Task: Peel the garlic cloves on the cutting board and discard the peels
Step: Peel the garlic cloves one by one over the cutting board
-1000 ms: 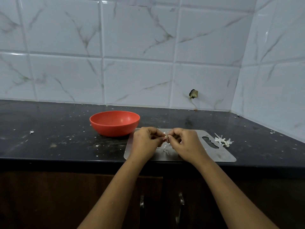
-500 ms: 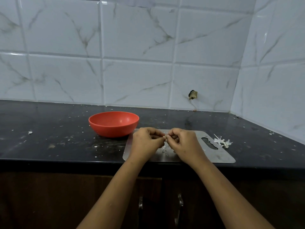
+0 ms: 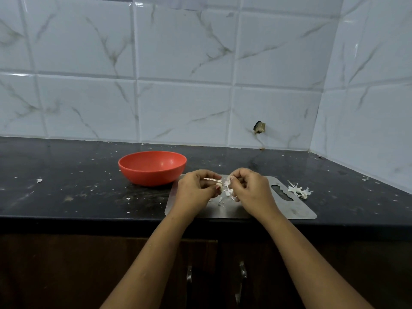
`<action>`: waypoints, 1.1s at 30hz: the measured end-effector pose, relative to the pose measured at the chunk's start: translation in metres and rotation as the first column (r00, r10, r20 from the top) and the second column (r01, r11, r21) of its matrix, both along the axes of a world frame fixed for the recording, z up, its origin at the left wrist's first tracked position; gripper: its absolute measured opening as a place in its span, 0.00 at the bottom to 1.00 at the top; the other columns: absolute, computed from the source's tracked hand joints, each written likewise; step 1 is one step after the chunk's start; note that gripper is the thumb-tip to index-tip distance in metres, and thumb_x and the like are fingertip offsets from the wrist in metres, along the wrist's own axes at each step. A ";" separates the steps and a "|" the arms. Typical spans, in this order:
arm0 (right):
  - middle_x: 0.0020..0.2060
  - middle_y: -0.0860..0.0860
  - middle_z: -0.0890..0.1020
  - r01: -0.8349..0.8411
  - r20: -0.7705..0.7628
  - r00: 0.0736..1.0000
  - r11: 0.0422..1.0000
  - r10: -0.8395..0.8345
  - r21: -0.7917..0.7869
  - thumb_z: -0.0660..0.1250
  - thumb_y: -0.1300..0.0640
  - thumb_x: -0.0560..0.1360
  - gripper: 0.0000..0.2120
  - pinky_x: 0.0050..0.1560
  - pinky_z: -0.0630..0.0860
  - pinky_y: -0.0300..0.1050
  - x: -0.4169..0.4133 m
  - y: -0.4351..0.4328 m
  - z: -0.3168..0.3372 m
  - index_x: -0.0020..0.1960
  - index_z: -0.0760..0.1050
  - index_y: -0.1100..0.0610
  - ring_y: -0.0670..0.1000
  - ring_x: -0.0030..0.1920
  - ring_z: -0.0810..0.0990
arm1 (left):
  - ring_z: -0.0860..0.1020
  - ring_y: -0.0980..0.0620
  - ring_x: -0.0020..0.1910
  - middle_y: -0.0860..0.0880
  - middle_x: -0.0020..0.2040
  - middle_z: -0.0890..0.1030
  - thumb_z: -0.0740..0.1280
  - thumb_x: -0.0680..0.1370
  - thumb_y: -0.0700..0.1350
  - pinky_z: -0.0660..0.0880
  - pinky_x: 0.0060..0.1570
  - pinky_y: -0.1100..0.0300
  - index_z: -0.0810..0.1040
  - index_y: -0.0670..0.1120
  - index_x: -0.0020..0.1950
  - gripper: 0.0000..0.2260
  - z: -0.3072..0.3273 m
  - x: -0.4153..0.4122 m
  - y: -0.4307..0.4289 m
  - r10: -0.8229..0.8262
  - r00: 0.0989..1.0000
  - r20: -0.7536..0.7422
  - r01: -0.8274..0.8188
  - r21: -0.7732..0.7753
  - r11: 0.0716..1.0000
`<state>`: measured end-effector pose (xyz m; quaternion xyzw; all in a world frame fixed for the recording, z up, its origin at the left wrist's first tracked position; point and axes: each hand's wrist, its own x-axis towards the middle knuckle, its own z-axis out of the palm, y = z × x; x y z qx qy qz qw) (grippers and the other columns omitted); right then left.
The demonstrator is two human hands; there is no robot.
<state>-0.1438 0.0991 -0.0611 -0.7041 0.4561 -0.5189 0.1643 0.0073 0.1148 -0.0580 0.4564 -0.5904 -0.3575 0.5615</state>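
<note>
Both hands, pressed together a moment ago, are parting slightly over the cutting board. The left hand is pinching the garlic clove, and the right hand is tearing peel away toward 3 o'clock. The skin seems to be coming free, and discarding is still waiting.

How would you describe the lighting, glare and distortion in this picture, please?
Head view: dim, bluish light; glare streaks on the glossy white marbled wall tiles, highlights inside the red plastic bowl; grout lines bow from wide-angle distortion; left hand and right hand look sharp.
</note>
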 end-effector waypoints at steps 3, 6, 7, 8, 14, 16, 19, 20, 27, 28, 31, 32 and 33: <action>0.35 0.52 0.82 0.024 0.078 0.997 0.999 -0.027 0.034 0.63 0.63 0.78 0.08 0.31 0.76 0.35 -0.001 -0.002 0.001 0.43 0.79 0.56 0.41 0.29 0.78 | 0.82 0.48 0.41 0.40 0.42 0.84 0.69 0.74 0.30 0.80 0.46 0.60 0.81 0.41 0.54 0.11 -0.001 0.001 -0.001 -0.015 1.000 0.006 0.015 0.015 1.000; 0.35 0.50 0.82 0.020 0.028 0.999 0.998 -0.022 0.055 0.62 0.64 0.79 0.10 0.33 0.78 0.39 -0.001 -0.003 0.000 0.43 0.79 0.54 0.43 0.30 0.79 | 0.82 0.49 0.41 0.41 0.42 0.84 0.68 0.74 0.30 0.80 0.45 0.60 0.80 0.41 0.56 0.12 -0.001 0.001 -0.001 -0.010 1.000 0.012 0.010 0.019 1.000; 0.35 0.49 0.82 0.031 -0.008 0.999 0.998 -0.031 0.047 0.63 0.63 0.78 0.10 0.35 0.80 0.41 0.000 -0.003 0.000 0.43 0.79 0.53 0.45 0.32 0.80 | 0.82 0.49 0.40 0.41 0.42 0.84 0.68 0.74 0.30 0.80 0.44 0.61 0.80 0.42 0.56 0.13 -0.002 0.001 -0.002 -0.008 1.000 0.016 0.008 0.021 1.000; 0.35 0.49 0.82 0.047 -0.039 0.998 0.998 -0.046 0.034 0.65 0.61 0.78 0.08 0.37 0.80 0.41 0.000 -0.003 0.000 0.43 0.80 0.53 0.46 0.33 0.81 | 0.82 0.50 0.40 0.41 0.42 0.84 0.68 0.74 0.30 0.80 0.44 0.61 0.80 0.42 0.56 0.13 -0.002 0.002 -0.002 -0.006 1.000 0.019 0.006 0.022 1.000; 0.35 0.50 0.83 -0.075 0.018 0.997 0.997 0.075 0.002 0.68 0.58 0.77 0.04 0.36 0.80 0.41 -0.001 0.000 0.002 0.45 0.81 0.52 0.44 0.34 0.80 | 0.84 0.48 0.43 0.44 0.42 0.85 0.70 0.74 0.33 0.81 0.48 0.55 0.79 0.45 0.57 0.14 -0.002 0.002 -0.003 0.013 0.998 0.059 -0.014 0.018 1.000; 0.39 0.50 0.84 -0.160 0.014 0.987 0.987 0.160 0.028 0.68 0.57 0.77 0.05 0.37 0.81 0.41 0.000 0.002 0.003 0.50 0.82 0.52 0.45 0.37 0.82 | 0.84 0.49 0.44 0.45 0.41 0.85 0.71 0.73 0.34 0.81 0.49 0.54 0.79 0.47 0.57 0.14 -0.002 0.002 -0.003 0.019 0.998 0.060 -0.020 0.021 1.000; 0.44 0.47 0.84 -0.151 -0.109 0.982 0.987 0.156 0.054 0.72 0.60 0.74 0.09 0.44 0.82 0.42 0.000 0.000 0.001 0.53 0.83 0.52 0.45 0.42 0.83 | 0.84 0.49 0.43 0.45 0.40 0.85 0.71 0.72 0.33 0.81 0.50 0.53 0.78 0.47 0.57 0.16 -0.004 0.003 -0.005 0.011 0.998 0.056 -0.013 0.022 1.000; 0.44 0.46 0.84 -0.147 -0.112 0.982 0.987 0.153 0.060 0.72 0.62 0.73 0.09 0.46 0.82 0.42 0.001 0.000 0.001 0.53 0.83 0.53 0.45 0.43 0.83 | 0.84 0.49 0.44 0.45 0.41 0.85 0.72 0.72 0.33 0.80 0.51 0.53 0.78 0.47 0.57 0.17 -0.004 0.003 -0.005 0.003 0.998 0.057 -0.004 0.024 1.000; 0.41 0.50 0.85 -0.184 -0.018 0.983 0.981 0.185 0.054 0.72 0.67 0.72 0.09 0.44 0.82 0.40 -0.001 0.000 0.002 0.46 0.83 0.55 0.46 0.41 0.84 | 0.84 0.47 0.47 0.43 0.43 0.85 0.74 0.70 0.32 0.79 0.49 0.55 0.77 0.45 0.61 0.21 -0.003 0.004 -0.004 -0.122 0.993 0.005 0.122 0.016 0.992; 0.42 0.51 0.85 -0.201 0.004 0.980 0.978 0.201 0.055 0.72 0.68 0.72 0.09 0.43 0.81 0.40 -0.001 0.000 0.003 0.45 0.83 0.55 0.47 0.41 0.84 | 0.84 0.47 0.46 0.42 0.43 0.85 0.74 0.70 0.32 0.79 0.47 0.58 0.76 0.45 0.61 0.21 -0.002 0.005 -0.003 -0.130 0.991 -0.007 0.130 0.015 0.991; 0.47 0.50 0.83 -0.233 0.054 0.972 0.970 0.230 0.072 0.73 0.64 0.72 0.08 0.40 0.81 0.40 -0.001 -0.001 0.005 0.44 0.83 0.51 0.49 0.41 0.83 | 0.83 0.47 0.46 0.39 0.45 0.84 0.73 0.70 0.31 0.80 0.46 0.59 0.76 0.43 0.62 0.21 0.001 0.011 -0.002 -0.170 0.983 -0.071 0.172 0.027 0.985; 0.48 0.49 0.82 -0.238 0.055 0.971 0.968 0.234 0.080 0.74 0.62 0.72 0.08 0.38 0.80 0.40 -0.002 -0.002 0.005 0.44 0.83 0.49 0.49 0.40 0.82 | 0.83 0.46 0.46 0.37 0.46 0.84 0.72 0.71 0.31 0.80 0.46 0.59 0.76 0.43 0.62 0.21 0.002 0.013 -0.002 -0.192 0.977 -0.092 0.196 0.037 0.980; 0.48 0.48 0.81 -0.247 0.048 0.969 0.965 0.243 0.089 0.75 0.61 0.71 0.08 0.36 0.78 0.38 -0.002 -0.003 0.006 0.44 0.82 0.47 0.48 0.39 0.80 | 0.83 0.47 0.44 0.36 0.47 0.83 0.72 0.71 0.31 0.80 0.45 0.60 0.76 0.43 0.62 0.21 0.002 0.015 -0.002 -0.218 0.969 -0.112 0.225 0.048 0.973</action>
